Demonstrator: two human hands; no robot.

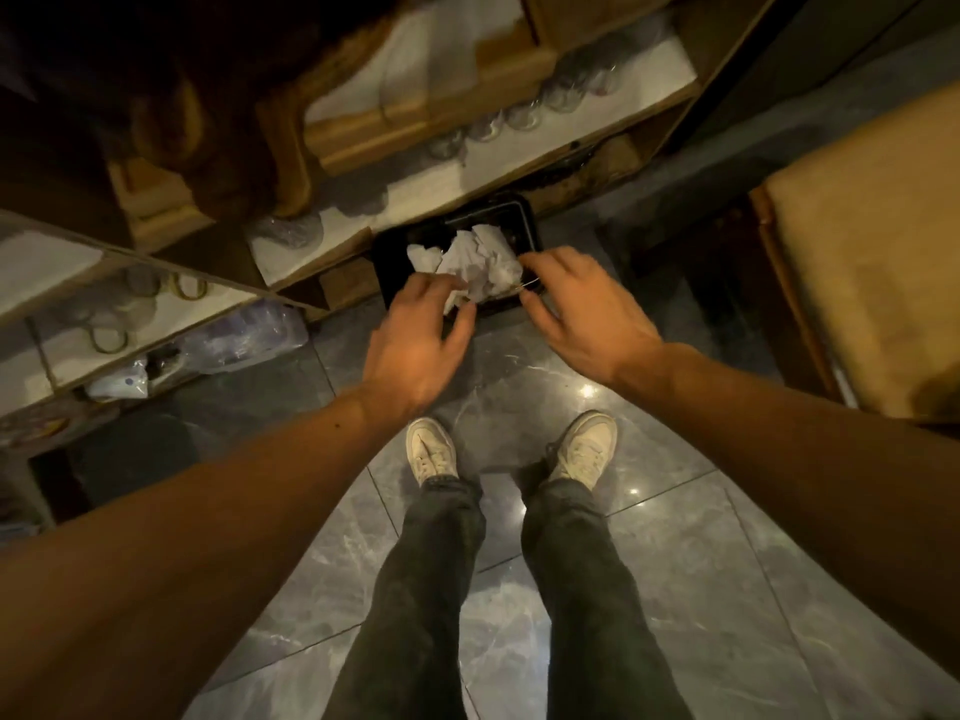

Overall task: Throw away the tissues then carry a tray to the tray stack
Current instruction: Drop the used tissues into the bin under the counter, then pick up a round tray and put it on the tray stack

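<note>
A wad of crumpled white tissues sits over the opening of a black rectangular bin, which stands on the floor against the shelf base. My left hand is at the wad's left side, fingers spread, fingertips touching the paper. At the wad's right side my right hand is also spread, its fingertips by the bin's front rim. Neither hand is closed around the tissues. No tray is in view.
Wooden shelves with glass cups and wooden boards run along the top and left. A wooden piece with a tan top stands at the right. My white shoes are on the grey marble floor tiles.
</note>
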